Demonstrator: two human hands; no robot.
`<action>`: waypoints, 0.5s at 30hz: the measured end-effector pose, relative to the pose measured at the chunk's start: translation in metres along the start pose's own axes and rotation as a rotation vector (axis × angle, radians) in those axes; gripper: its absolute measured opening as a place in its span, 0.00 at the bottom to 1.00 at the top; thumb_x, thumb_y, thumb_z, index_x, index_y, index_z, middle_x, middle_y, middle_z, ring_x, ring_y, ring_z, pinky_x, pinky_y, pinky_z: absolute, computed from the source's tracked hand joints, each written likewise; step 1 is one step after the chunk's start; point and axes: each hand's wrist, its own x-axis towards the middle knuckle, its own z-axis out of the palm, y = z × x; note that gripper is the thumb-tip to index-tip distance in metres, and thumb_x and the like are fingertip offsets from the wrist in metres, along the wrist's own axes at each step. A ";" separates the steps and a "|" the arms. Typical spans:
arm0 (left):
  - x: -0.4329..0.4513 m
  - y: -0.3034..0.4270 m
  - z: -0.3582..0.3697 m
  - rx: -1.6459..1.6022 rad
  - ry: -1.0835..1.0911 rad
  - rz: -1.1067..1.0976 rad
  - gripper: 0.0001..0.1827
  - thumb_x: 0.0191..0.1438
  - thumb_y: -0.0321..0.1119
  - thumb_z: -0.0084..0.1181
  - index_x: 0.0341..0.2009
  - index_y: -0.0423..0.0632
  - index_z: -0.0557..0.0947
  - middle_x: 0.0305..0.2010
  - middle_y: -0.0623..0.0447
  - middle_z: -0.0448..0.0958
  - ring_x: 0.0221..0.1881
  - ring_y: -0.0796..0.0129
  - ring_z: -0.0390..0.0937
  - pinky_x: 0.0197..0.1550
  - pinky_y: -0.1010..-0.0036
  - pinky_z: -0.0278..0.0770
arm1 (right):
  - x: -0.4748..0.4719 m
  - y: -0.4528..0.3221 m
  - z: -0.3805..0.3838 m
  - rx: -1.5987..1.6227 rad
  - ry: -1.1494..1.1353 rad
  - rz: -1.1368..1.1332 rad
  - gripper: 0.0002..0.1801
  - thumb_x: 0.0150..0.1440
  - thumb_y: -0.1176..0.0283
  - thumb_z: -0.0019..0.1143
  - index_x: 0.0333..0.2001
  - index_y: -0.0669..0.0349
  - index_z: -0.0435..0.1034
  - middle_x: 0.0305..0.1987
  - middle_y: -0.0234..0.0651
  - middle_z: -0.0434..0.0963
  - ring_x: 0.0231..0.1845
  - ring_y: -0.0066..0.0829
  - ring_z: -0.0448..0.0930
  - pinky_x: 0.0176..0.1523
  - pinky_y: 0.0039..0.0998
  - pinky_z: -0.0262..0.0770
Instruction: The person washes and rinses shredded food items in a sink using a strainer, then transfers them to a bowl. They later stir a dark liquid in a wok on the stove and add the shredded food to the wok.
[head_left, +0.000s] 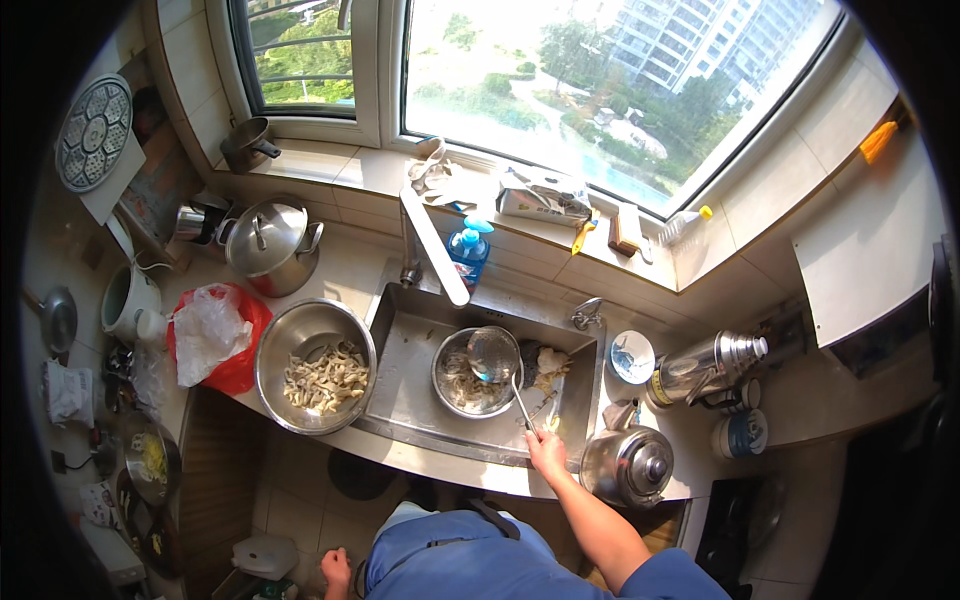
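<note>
My right hand (547, 454) grips the handle of a perforated metal skimmer (493, 354). The skimmer's head is over a steel bowl (442, 397) in the sink, and pale food pieces (469, 390) show in the bowl below it. To the left, a larger steel basin (271, 375) straddles the sink's left rim and holds a heap of similar greyish strips (326, 379). My left hand (336, 568) hangs low beside my body, fingers curled, with nothing visible in it. Against the sink's right wall lie pale scraps (553, 361) beside a dark scrubber or cloth (529, 356).
A white faucet spout (435, 247) reaches over the sink (405, 337). A steel kettle (628, 465) and a steel flask (686, 371) stand on the right. On the left are a red plastic bag (238, 379) and a lidded pot (270, 247). A blue soap bottle (469, 259) stands behind the sink.
</note>
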 end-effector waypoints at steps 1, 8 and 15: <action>0.001 0.004 0.002 0.009 -0.003 0.015 0.17 0.62 0.39 0.57 0.24 0.43 0.76 0.18 0.52 0.73 0.17 0.70 0.71 0.17 0.73 0.68 | 0.002 0.004 0.000 0.134 -0.107 0.027 0.14 0.61 0.61 0.57 0.35 0.63 0.76 0.22 0.35 0.77 0.21 0.30 0.78 0.29 0.35 0.74; 0.011 0.049 -0.003 -0.220 -0.079 -0.153 0.15 0.63 0.39 0.56 0.29 0.42 0.77 0.20 0.53 0.74 0.16 0.73 0.69 0.17 0.74 0.68 | 0.027 0.005 0.021 0.452 -0.336 0.392 0.17 0.62 0.60 0.58 0.29 0.64 0.77 0.19 0.29 0.74 0.13 0.19 0.68 0.17 0.28 0.61; 0.010 0.073 -0.024 -0.160 -0.054 -0.100 0.15 0.63 0.39 0.57 0.29 0.42 0.76 0.21 0.52 0.74 0.16 0.73 0.68 0.16 0.74 0.67 | 0.052 0.016 0.031 0.056 -0.356 0.350 0.18 0.61 0.55 0.57 0.34 0.61 0.79 0.24 0.35 0.80 0.21 0.28 0.78 0.28 0.34 0.74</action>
